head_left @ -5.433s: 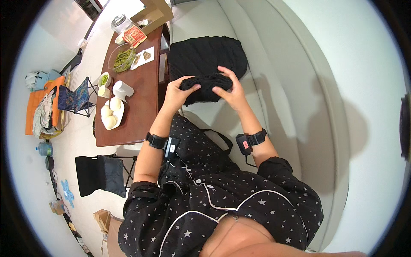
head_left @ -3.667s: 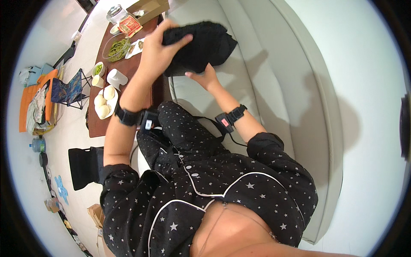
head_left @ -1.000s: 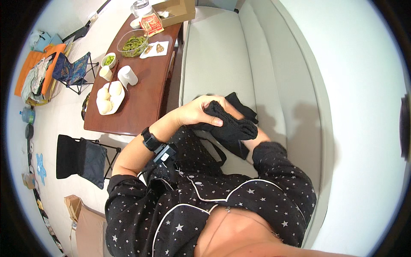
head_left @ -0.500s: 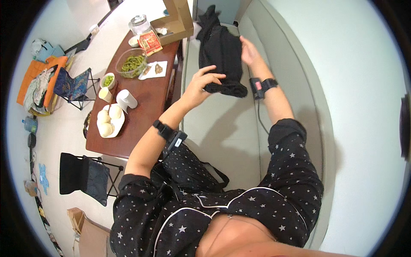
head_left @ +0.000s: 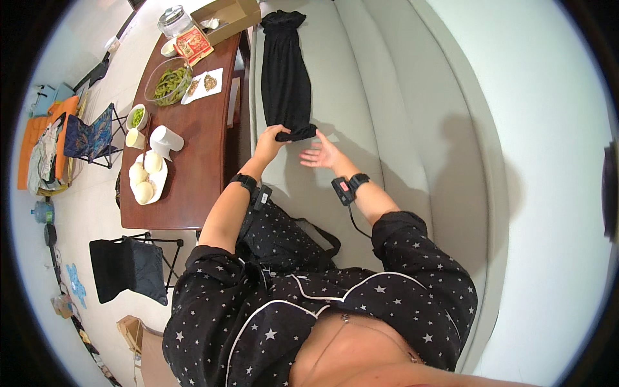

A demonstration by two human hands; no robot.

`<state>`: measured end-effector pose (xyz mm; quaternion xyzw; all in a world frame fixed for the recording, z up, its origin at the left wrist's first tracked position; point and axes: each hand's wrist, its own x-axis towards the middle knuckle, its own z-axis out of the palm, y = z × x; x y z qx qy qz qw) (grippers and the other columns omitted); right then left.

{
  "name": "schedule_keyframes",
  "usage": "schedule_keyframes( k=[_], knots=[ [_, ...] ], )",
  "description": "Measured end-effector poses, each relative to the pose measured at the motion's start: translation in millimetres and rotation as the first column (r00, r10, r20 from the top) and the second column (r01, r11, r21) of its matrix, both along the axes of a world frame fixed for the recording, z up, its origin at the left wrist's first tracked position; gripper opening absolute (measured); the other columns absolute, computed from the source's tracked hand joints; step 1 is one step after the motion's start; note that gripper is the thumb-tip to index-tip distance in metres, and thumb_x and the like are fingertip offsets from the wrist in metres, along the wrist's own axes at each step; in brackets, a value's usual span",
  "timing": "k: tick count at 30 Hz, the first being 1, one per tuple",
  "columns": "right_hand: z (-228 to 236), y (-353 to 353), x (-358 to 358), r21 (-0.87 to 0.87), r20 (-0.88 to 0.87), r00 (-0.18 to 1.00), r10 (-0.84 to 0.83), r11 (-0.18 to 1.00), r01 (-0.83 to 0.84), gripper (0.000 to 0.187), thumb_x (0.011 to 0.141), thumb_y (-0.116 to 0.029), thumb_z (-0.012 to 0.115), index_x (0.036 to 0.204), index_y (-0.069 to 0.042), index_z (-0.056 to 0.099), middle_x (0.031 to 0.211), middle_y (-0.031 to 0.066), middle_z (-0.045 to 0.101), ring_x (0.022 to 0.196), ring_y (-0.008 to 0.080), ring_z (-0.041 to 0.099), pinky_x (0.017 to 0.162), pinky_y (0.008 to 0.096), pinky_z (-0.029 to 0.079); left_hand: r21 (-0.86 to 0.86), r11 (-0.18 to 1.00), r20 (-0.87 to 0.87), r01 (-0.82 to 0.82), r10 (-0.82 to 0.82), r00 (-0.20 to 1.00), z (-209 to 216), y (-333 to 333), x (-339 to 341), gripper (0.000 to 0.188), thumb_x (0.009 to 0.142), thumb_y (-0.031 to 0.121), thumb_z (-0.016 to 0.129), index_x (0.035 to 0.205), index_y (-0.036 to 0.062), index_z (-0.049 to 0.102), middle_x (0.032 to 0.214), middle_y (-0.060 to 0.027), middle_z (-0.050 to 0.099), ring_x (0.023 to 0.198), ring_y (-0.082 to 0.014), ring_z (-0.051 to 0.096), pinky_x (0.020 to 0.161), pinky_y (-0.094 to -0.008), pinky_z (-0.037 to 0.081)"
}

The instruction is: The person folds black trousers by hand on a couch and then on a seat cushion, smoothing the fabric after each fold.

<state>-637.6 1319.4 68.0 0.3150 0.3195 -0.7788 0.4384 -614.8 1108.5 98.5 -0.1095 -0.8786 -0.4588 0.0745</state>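
Observation:
A long, narrow black knitted garment [head_left: 285, 71] lies stretched out on the grey sofa seat [head_left: 348, 97], with a gathered, ruffled far end and a rolled near edge. What kind of garment it is I cannot tell. My left hand [head_left: 267, 143] pinches its near left corner, thumb and fingers closed on the cloth. At the near right corner is my right hand [head_left: 322, 151], palm partly turned up and fingers spread, the thumb side close against the cloth's edge. Both wrists carry black straps with small devices.
Left of the sofa stands a brown wooden table [head_left: 193, 155] holding a bowl of green pods [head_left: 171, 84], a plate of white buns [head_left: 147, 184], a paper roll [head_left: 166, 140] and a cardboard box [head_left: 225, 19]. Folding chairs [head_left: 132, 264] stand beyond it. The sofa's backrest [head_left: 445, 129] runs along the right.
The black garment was held up bunched between both hands; now it lies lengthwise on the seat. Both hands have moved left and lower, and the right hand's fingers have spread.

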Motion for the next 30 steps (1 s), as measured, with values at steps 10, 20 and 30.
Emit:
schedule_keyframes(
  k=[10, 20, 30],
  knots=[
    [22.7, -9.1, -25.0, 0.308, -0.306, 0.929, 0.206, 0.945, -0.109, 0.024, 0.075, -0.011, 0.061, 0.097, -0.004, 0.056, 0.101, 0.0091, 0.057, 0.095, 0.0242, 0.055, 0.081, 0.0433, 0.047, -0.138, 0.987, 0.028, 0.082, -0.079, 0.996, 36.5, 6.8, 25.3, 0.028, 0.062, 0.002, 0.069, 0.089, 0.0065, 0.06, 0.092, -0.011, 0.062, 0.094, -0.0305, 0.055, 0.081, -0.0361, 0.045],
    [-4.3, 29.8, 89.8, 0.618, -0.273, 0.931, 0.241, 0.786, -0.022, 0.065, 0.065, -0.001, 0.063, 0.125, -0.005, 0.038, 0.116, 0.0126, 0.051, 0.104, 0.0289, 0.049, 0.085, 0.0468, 0.04, -0.453, 0.763, 0.428, 0.46, -0.267, 0.864, -6.6, 37.0, 78.2, 0.028, 0.067, 0.011, 0.067, 0.093, 0.0105, 0.058, 0.083, -0.0125, 0.063, 0.083, -0.0301, 0.06, 0.073, -0.0384, 0.047],
    [-3.9, 82.1, 140.0, 0.721, 0.145, 0.658, 0.739, 0.377, -0.582, 0.04, 0.069, -0.017, 0.065, 0.104, 0.002, 0.057, 0.086, 0.0178, 0.061, 0.074, 0.0282, 0.06, 0.059, 0.0431, 0.05, -0.02, 0.528, 0.62, 0.849, -0.66, 0.425, 10.3, 80.6, 117.7, 0.038, 0.066, 0.02, 0.071, 0.099, 0.0068, 0.06, 0.093, -0.0133, 0.063, 0.08, -0.0248, 0.062, 0.07, -0.0351, 0.048]
  ],
)
